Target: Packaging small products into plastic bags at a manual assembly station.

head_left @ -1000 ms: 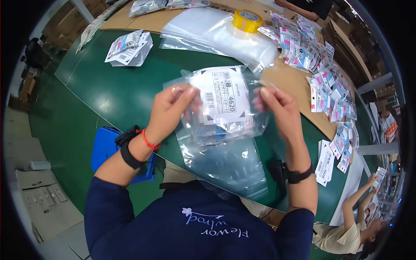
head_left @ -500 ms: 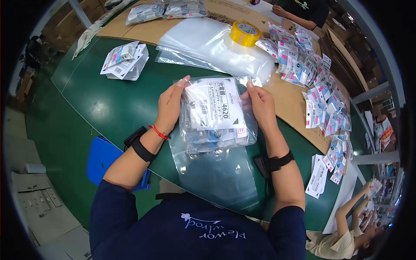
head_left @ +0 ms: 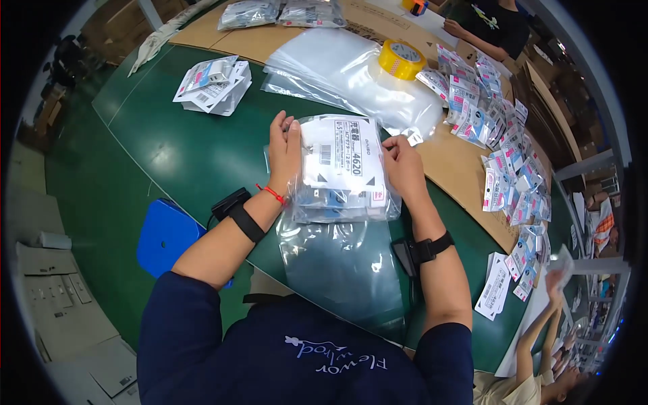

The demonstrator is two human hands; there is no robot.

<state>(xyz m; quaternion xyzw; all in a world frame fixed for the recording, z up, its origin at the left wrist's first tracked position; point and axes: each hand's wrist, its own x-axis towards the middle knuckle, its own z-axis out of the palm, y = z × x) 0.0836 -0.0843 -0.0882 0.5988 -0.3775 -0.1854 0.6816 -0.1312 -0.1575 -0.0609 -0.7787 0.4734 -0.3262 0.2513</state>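
Observation:
A clear plastic bag lies before me on the green table. Inside it is a stack of small blue-and-white packets, with a white printed label sheet on top. My left hand holds the bag's left side, thumb and fingers pointing away from me. At the upper right edge, my right hand has its fingers curled in a pinch on the plastic; its fingertips are partly hidden. The bag's loose, see-through end stretches toward me over the table edge.
Flat empty bags and a yellow tape roll lie beyond. Many packets spread over cardboard at right, near label sheets. A packet pile sits at left, filled bags far back. A blue stool stands below.
My left hand has slid inward along the bag, now upright against the stack's side. The right hand has curled its fingers closer at the upper right edge. The view has shifted slightly.

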